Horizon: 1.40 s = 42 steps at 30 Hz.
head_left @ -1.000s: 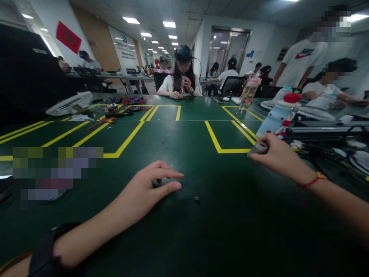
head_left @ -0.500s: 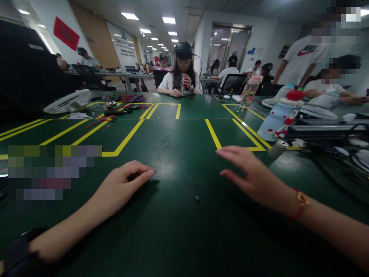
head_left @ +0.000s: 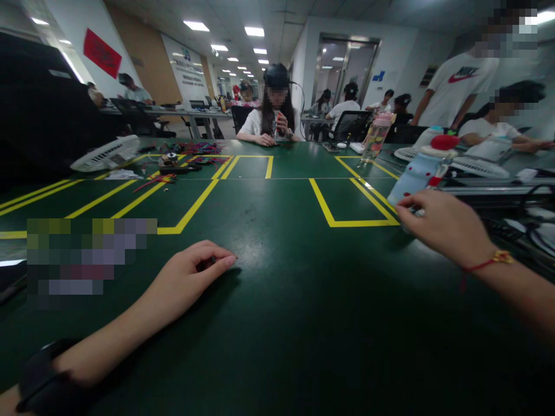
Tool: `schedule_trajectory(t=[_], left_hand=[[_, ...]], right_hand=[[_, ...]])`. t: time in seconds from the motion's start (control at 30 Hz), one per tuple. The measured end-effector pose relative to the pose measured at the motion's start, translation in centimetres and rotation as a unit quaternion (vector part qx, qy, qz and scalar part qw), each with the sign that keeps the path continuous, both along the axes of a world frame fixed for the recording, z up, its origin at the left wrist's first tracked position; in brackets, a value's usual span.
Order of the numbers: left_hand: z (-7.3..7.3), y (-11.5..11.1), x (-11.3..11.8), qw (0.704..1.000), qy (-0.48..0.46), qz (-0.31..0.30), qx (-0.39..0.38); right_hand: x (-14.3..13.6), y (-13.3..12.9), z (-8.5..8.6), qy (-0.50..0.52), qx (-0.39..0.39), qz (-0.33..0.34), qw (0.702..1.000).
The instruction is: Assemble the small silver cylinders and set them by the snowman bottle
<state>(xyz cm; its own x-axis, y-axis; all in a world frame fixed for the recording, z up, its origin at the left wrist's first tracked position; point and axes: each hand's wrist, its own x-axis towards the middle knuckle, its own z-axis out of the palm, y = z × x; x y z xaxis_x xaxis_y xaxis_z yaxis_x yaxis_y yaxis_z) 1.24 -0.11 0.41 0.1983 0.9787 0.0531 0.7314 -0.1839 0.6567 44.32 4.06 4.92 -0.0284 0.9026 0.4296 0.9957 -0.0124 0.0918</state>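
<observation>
My left hand (head_left: pixel 202 268) rests low over the green table (head_left: pixel 260 323) left of the middle, thumb and fingertips pressed together; anything between them is too small to name. At the right, my right hand (head_left: pixel 442 222) is closed, with its fingertips curled in front of a metal can (head_left: pixel 418 212). The hand covers most of that can, and whether it grips it or something small cannot be made out. Just behind the hand stands a light blue bottle (head_left: pixel 411 179) with a red top.
Wires and small parts (head_left: pixel 195 149) lie at the back left beside a white fan (head_left: pixel 106 155). A clear bottle (head_left: pixel 376 138) stands at the back right. Cables (head_left: pixel 537 225) lie at the far right. Across the table sits a person (head_left: pixel 275 110).
My right hand has moved right to the can, and its fingers have closed. The small ring-like part near the table's middle is no longer visible. My left hand has barely moved.
</observation>
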Motion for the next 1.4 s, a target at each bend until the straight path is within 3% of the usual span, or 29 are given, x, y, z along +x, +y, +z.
schedule_trajectory(t=[0.1, 0.23, 0.53, 0.77, 1.07, 1.4], left_hand=[[0.1, 0.0, 0.1, 1.000, -0.002, 0.001, -0.008], [0.2, 0.0, 0.1, 1.000, -0.004, 0.001, -0.009], [-0.1, 0.1, -0.1, 1.000, 0.001, -0.004, -0.006], [-0.3, 0.2, -0.2, 1.000, -0.001, -0.006, -0.002], [-0.5, 0.2, -0.3, 1.000, -0.002, -0.004, -0.008], [-0.2, 0.2, -0.1, 1.000, -0.002, -0.002, -0.013]], right_hand=[[4.8, 1.5, 1.3, -0.009, -0.071, -0.108, 0.992], [7.3, 1.8, 1.8, 0.023, -0.136, -0.124, 0.983], [7.5, 2.1, 1.9, 0.045, -0.171, -0.137, 0.975], [7.8, 2.3, 1.7, 0.025, -0.153, -0.164, 0.974], [7.5, 2.2, 1.8, 0.073, -0.160, -0.108, 0.979], [7.8, 2.2, 1.7, 0.081, -0.149, -0.108, 0.979]])
